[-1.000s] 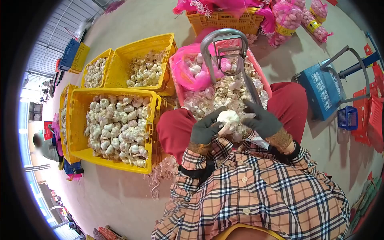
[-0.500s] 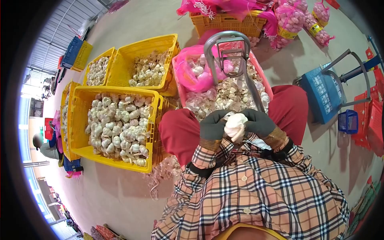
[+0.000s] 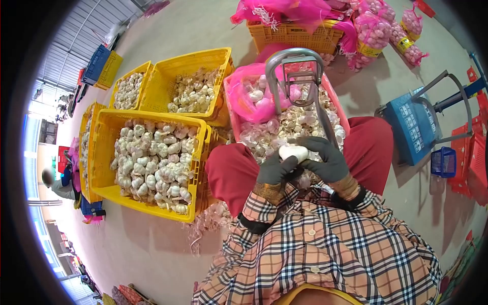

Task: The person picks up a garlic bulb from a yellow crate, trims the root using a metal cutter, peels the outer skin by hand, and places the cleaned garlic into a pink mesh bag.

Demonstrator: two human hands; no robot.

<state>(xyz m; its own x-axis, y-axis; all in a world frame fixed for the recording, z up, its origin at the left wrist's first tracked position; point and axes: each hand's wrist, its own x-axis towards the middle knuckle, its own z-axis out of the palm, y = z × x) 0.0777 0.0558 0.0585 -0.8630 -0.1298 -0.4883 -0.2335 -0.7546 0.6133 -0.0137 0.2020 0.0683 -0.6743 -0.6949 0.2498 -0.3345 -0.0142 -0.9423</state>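
Note:
A white garlic bulb (image 3: 293, 153) is held between my two dark-gloved hands, above my lap. My left hand (image 3: 273, 171) grips it from the left, with the thumb over its lower side. From the right, the fingers and thumb of my right hand (image 3: 328, 160) close on the bulb's other end. Just beyond my hands stands a pink crate (image 3: 231, 104) of loose garlic and papery skins. Inside it lies a pink mesh bag (image 3: 244, 101) with some bulbs. A bent grey metal frame (image 3: 325, 114) rises over the crate, close to my right hand.
To the left, a yellow crate (image 3: 147, 211) is full of garlic bulbs, with another yellow crate (image 3: 152, 76) behind it. Pink mesh sacks (image 3: 371, 33) stand at the back. A blue stool-like object (image 3: 409, 122) is at right. Another person (image 3: 63, 188) is at far left.
The garlic bulb has turned from stem-down to lying sideways in my hands. My left hand has dropped slightly, and my right fingers now reach over the bulb's end. The view has shifted slightly.

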